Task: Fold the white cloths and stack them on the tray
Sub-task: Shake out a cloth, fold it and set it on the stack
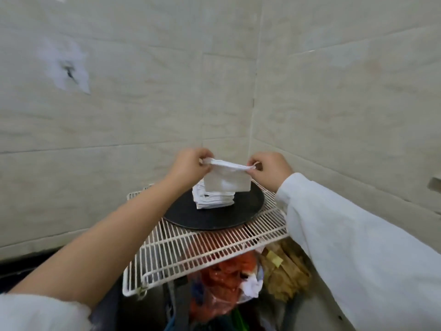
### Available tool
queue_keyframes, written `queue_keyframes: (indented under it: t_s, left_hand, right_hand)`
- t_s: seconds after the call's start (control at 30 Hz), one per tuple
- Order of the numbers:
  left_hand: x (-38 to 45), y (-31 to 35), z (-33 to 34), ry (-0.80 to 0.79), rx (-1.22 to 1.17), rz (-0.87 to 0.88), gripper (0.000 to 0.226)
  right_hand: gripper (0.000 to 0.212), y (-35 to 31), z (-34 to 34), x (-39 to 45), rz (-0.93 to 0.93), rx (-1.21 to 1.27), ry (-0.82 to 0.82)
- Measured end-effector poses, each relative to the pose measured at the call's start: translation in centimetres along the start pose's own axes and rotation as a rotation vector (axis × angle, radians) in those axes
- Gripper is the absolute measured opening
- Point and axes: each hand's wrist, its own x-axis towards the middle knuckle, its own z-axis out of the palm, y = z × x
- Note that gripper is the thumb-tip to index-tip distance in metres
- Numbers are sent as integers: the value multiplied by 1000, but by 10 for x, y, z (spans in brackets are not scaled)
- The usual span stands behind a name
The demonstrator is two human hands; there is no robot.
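Note:
A white cloth [226, 181] hangs folded in half between my hands, above the stack. My left hand [188, 167] pinches its top left corner and my right hand [269, 169] pinches its top right corner. Right below it, a stack of folded white cloths [213, 199] stands on a round black tray [214, 217]. The hanging cloth hides the top and rear of the stack.
The tray rests on a white wire rack [202, 252] set in a tiled wall corner. Under the rack lie an orange-red plastic bag [224, 280], a crumpled white cloth [250, 286] and tan packaged items [284, 271]. A dark surface [35, 266] runs along the left.

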Motion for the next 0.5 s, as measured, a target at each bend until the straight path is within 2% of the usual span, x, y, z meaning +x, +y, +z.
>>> queue_keyframes:
  t_s: [0.2, 0.37, 0.5]
  left_hand:
    - [66, 0, 32, 119, 110, -88, 24]
    - [113, -24, 49, 146, 156, -177, 24]
    - [134, -44, 53, 129, 220, -159, 26]
  right_hand:
    - [21, 42, 19, 86, -48, 80, 11]
    - [22, 57, 48, 147, -83, 81, -30]
    - [20, 63, 73, 175, -112, 122, -40]
